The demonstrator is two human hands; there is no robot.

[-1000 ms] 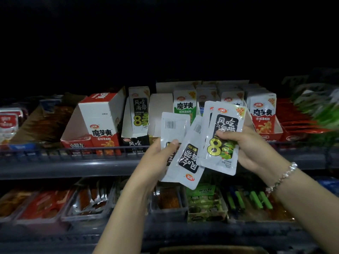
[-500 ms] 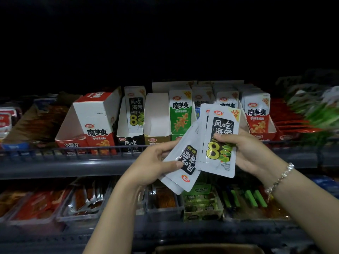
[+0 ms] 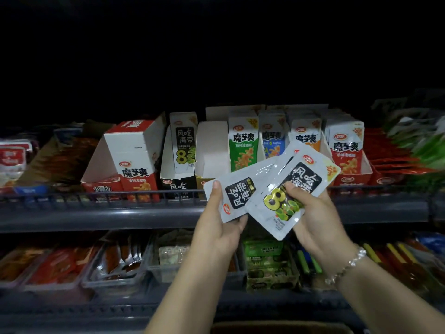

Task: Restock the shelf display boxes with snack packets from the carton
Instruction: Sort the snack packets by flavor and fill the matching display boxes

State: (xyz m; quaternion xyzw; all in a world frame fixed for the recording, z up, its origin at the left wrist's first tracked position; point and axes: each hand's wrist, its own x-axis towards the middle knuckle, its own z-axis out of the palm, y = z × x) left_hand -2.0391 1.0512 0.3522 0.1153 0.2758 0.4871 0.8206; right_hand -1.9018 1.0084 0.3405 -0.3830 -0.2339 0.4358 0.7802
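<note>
Both hands hold a small fan of white seaweed snack packets in front of the upper shelf. My left hand (image 3: 220, 227) grips a packet lying sideways (image 3: 237, 194). My right hand (image 3: 315, 220) pinches a tilted stack of packets (image 3: 292, 189) with a yellow "8" on the front one. Behind them stands the black-and-white seaweed display box (image 3: 179, 180) holding one upright packet (image 3: 184, 143). To its right stands an open white box (image 3: 212, 150). A brown carton edge (image 3: 277, 327) shows at the bottom of the view.
A red-and-white box (image 3: 134, 155) leans open at the left of the upper shelf. Green, blue, orange and red konjac packets (image 3: 298, 138) fill boxes at the right. A wire rail (image 3: 101, 196) fronts the shelf. Trays of snacks (image 3: 115, 259) line the lower shelf.
The packets have been drawn closer together and tilted to the right. My left hand has shifted its hold to the sideways packet; the barcode-side packet no longer shows.
</note>
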